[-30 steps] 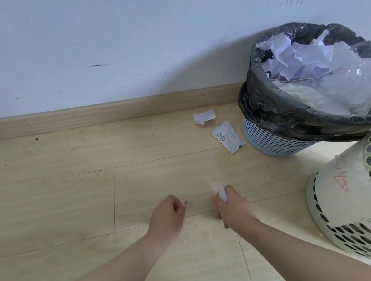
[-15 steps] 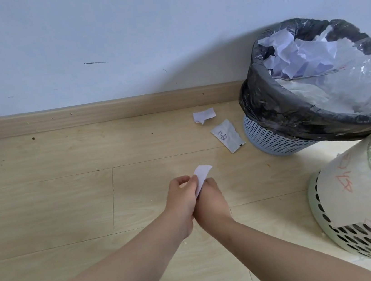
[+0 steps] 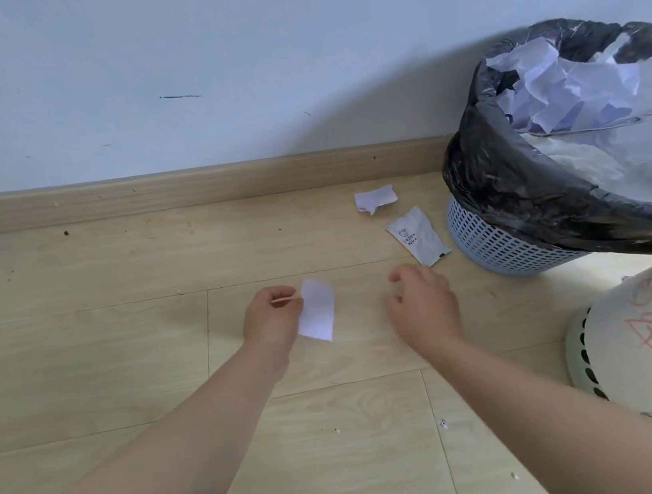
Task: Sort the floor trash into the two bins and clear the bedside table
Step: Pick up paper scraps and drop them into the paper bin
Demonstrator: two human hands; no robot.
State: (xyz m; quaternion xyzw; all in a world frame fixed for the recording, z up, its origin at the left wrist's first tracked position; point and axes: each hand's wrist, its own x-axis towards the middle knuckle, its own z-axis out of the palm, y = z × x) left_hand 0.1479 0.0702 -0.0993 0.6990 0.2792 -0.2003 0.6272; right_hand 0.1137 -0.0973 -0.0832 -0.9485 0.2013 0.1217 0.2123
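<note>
The floor (image 3: 122, 359) is pale wood-grain board, smooth with a soft sheen. The far skirting board (image 3: 182, 188) looks like matt wood. The wall (image 3: 205, 54) is matt paint, scuffed. At right, the blue bin (image 3: 496, 248) is perforated plastic under a glossy, crinkled black liner (image 3: 517, 186) holding crumpled paper (image 3: 545, 90). The paper slip (image 3: 318, 310) is smooth, and the sachet (image 3: 419, 237) is matt and creased. The green bin (image 3: 576, 341) is perforated plastic with a matt paper label (image 3: 644, 348).

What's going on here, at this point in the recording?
A person is clearing trash off the wooden floor. The left hand pinches a white paper scrap, plus what looks like a thin stick. The right hand holds nothing, fingers loosely curled, near a small white sachet on the floor. A crumpled paper bit lies beyond it, both beside the black-lined blue bin, which is full of paper.
</note>
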